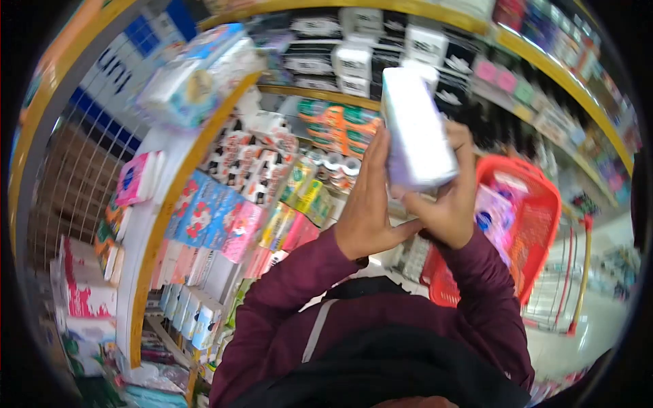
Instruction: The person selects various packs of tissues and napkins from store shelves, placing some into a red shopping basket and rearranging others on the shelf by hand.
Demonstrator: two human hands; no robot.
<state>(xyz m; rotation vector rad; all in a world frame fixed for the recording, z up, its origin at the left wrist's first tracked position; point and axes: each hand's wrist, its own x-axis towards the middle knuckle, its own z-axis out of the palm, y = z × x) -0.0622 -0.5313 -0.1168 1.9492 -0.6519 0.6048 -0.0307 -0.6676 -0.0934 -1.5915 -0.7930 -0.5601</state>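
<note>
White oblong box (pixel 416 129), pinched between left hand (pixel 364 211) and right hand (pixel 450 204); long axis pointing away from wearer; red basket (pixel 537 221) rightward, nearer right hand.

White-and-lilac box (pixel 416 129), red basket (pixel 536 234), maroon sleeves (pixel 289 275)

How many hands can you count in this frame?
2: the left hand along the left side of the raised white box, the right hand gripping its lower right side. Others could be hidden.
</note>
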